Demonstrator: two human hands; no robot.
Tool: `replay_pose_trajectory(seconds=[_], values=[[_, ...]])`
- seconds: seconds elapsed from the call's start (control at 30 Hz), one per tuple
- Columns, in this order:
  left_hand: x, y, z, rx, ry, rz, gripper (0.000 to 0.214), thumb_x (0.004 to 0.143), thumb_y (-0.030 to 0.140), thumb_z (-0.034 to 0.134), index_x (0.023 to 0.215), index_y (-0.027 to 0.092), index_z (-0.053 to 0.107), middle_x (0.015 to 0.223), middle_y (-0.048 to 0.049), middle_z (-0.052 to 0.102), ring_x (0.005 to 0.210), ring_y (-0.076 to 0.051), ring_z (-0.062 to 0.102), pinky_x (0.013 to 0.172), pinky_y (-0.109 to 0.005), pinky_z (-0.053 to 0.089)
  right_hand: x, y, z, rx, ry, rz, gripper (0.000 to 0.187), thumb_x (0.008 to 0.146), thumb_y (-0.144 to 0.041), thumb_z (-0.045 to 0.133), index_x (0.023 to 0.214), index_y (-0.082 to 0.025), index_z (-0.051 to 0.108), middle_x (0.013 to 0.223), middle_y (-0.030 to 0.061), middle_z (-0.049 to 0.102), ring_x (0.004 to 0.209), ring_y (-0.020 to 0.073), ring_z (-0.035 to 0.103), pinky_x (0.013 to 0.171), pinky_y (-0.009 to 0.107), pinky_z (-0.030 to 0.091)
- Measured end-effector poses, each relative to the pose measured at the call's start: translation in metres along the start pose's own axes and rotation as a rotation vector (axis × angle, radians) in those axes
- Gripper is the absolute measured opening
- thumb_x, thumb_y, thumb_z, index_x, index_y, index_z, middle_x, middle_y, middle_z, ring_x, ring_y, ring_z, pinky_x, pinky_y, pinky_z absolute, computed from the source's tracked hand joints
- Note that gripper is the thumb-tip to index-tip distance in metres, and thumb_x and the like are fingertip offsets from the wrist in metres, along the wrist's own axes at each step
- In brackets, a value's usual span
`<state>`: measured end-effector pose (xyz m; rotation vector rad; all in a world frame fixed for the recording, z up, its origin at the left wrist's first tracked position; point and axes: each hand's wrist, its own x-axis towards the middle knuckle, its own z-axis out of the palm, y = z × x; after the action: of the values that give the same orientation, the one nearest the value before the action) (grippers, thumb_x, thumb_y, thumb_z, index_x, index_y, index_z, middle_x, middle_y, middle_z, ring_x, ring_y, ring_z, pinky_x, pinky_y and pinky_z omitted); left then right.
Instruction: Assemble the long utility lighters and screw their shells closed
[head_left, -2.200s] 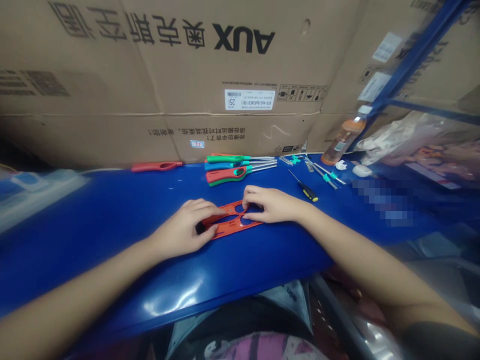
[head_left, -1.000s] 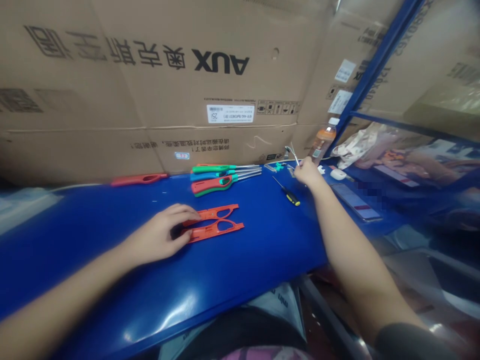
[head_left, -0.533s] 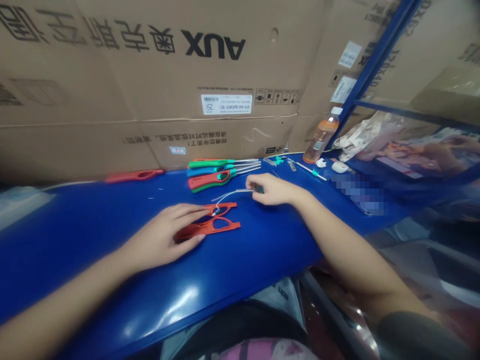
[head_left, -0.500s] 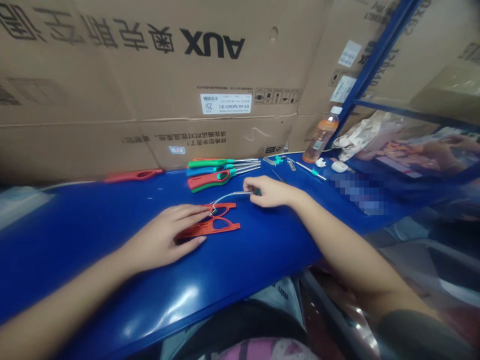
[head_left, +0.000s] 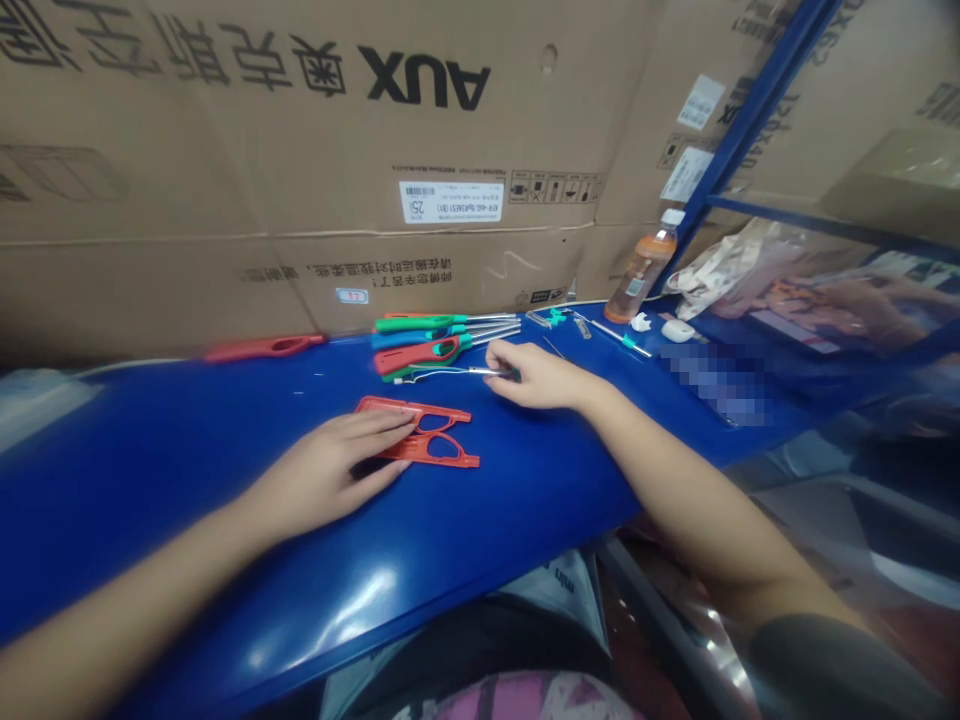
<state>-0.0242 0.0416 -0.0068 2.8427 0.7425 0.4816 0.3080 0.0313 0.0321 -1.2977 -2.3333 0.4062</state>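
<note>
My left hand (head_left: 341, 470) lies with fingers stretched over two red lighter shell halves (head_left: 442, 448), side by side on the blue tabletop (head_left: 510, 560). Its fingertips touch the shells and cover their left part. Farther right, my right hand (head_left: 536, 375) is closed in a pinch on a thin metal lighter tube (head_left: 480, 371), with the grip partly hidden by the fingers. A pale wire (head_left: 431, 370) trails left from the tube. Behind it, several assembled lighters (head_left: 412, 355) in red, green and blue lie stacked, their metal nozzles pointing right.
A single red lighter body (head_left: 262, 348) lies at the back left against the cardboard wall (head_left: 300, 200). Small metal and teal parts (head_left: 556, 318), another tube (head_left: 615, 338), a drink bottle (head_left: 643, 270) and a white earphone case (head_left: 678, 331) stand at the back right, near a blue frame post (head_left: 750, 150).
The wire's free end has swung away from my left fingertips and the shells, back toward the stacked lighters. My right hand has shifted slightly backward with the tube. The left hand stays on the shells.
</note>
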Motion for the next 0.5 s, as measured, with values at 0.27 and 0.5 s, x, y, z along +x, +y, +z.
replay_pose_trajectory(seconds=[0.27,0.5], values=[[0.0017,0.0002,0.0043,-0.027,0.092,-0.071,0.042,0.096,0.05,0.058,0.126,0.024,0.072,0.137,-0.0067,0.068,0.126,-0.03,0.064,0.111,-0.051,0.051,-0.0009,-0.0017,-0.0008,-0.036,-0.018,-0.025,0.032,0.094,-0.045,0.057,0.08,-0.022,0.039,0.068,-0.0057,0.044,0.06,0.0109,0.038,0.059,0.026,0.029],[0.0032,0.0036,0.0066,-0.033,0.126,-0.107,0.043,0.096,0.05,0.057,0.124,0.022,0.073,0.133,-0.0089,0.07,0.124,-0.031,0.066,0.109,-0.052,0.053,0.0003,-0.0054,0.0043,0.059,-0.046,-0.056,0.034,0.094,-0.044,0.059,0.077,-0.022,0.04,0.066,-0.0069,0.04,0.061,0.0101,0.034,0.06,0.025,0.028]])
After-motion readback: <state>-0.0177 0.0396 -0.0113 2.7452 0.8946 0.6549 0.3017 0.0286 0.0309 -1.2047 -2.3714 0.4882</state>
